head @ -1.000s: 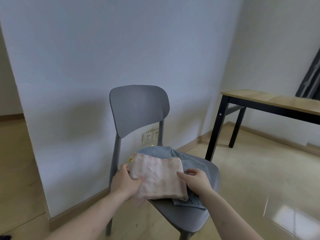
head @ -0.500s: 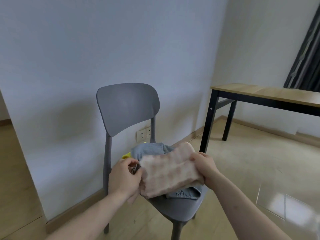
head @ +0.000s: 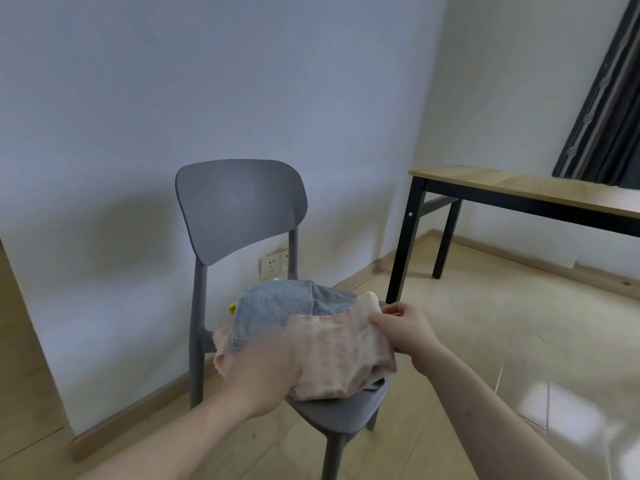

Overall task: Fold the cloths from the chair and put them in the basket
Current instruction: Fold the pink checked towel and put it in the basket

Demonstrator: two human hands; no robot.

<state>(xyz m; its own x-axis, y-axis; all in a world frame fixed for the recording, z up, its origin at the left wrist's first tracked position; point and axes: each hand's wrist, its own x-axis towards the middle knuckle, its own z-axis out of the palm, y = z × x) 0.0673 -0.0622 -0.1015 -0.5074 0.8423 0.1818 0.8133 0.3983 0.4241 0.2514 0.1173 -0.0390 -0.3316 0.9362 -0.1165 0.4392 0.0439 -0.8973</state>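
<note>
Head view. Grey plastic chair [head: 239, 209] with a curved backrest stands against the pale wall; all places below are given relative to it. On its seat lies a blue terry cloth [head: 277, 306], bunched toward the back of the seat, with a small yellow bit [head: 232, 308] showing at its left edge. A pink striped cloth [head: 339, 355] lies over the front of the seat, overlapping the blue cloth's front edge and part-lifted at the right.

Right hand [head: 403, 329] is at the chair's right front, fingers curled and pinching the pink cloth's upper right corner. Left hand [head: 268, 374] is at the chair's left front, on the pink cloth's left part; it is motion-blurred, so I cannot tell whether its fingers grip or lie flat.

No basket is in view.

To the right of the chair stands a wood-topped table with black legs [head: 519, 188]; a dark curtain [head: 609, 109] hangs behind it. A white wall socket [head: 273, 263] sits on the wall behind the chair, below the backrest. The floor is light tile on the right.
</note>
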